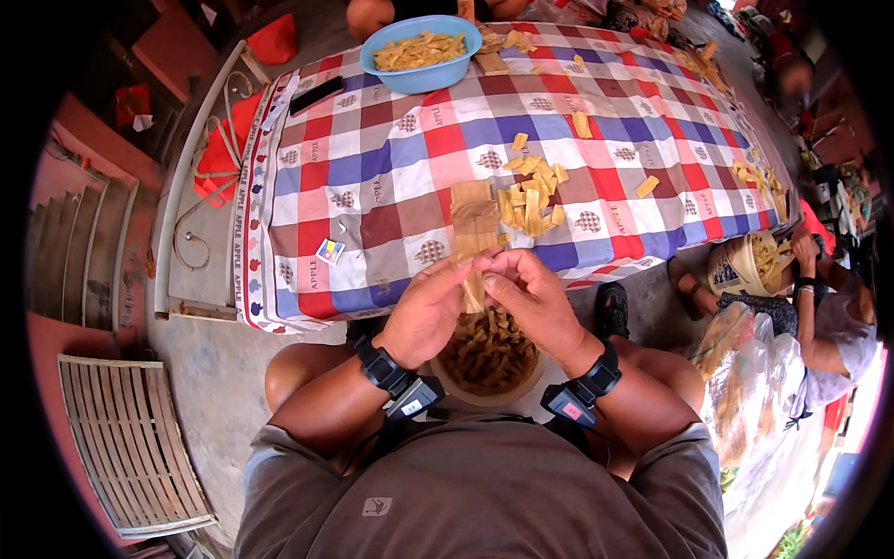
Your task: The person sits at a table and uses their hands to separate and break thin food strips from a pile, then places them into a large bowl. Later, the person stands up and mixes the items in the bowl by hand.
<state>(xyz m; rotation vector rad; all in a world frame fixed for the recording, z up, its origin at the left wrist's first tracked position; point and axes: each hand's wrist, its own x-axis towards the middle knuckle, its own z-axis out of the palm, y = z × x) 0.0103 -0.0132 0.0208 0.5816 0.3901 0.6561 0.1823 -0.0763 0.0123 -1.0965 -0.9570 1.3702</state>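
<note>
My left hand point(428, 306) and my right hand point(533, 296) meet at the near edge of the table, fingers closed on a pale yellow strip point(473, 293). The strip hangs between the two hands, partly hidden by the fingers. Just beyond them lies a wooden board point(475, 210), its near end behind my fingertips. A pile of similar yellow pieces point(531, 200) rests against the board's right side. Below my hands, between my knees, stands a round tub point(494, 399) of darker brownish strips point(489, 354).
A checked cloth point(391, 177) covers the table. On it are a blue basin point(424, 81) of yellow strips, a dark phone-like object point(317, 95), a small packet point(330, 251) and scattered pieces. At right, another person's hand point(803, 250) reaches to a bucket point(736, 265). A slatted rack point(130, 443) is at left.
</note>
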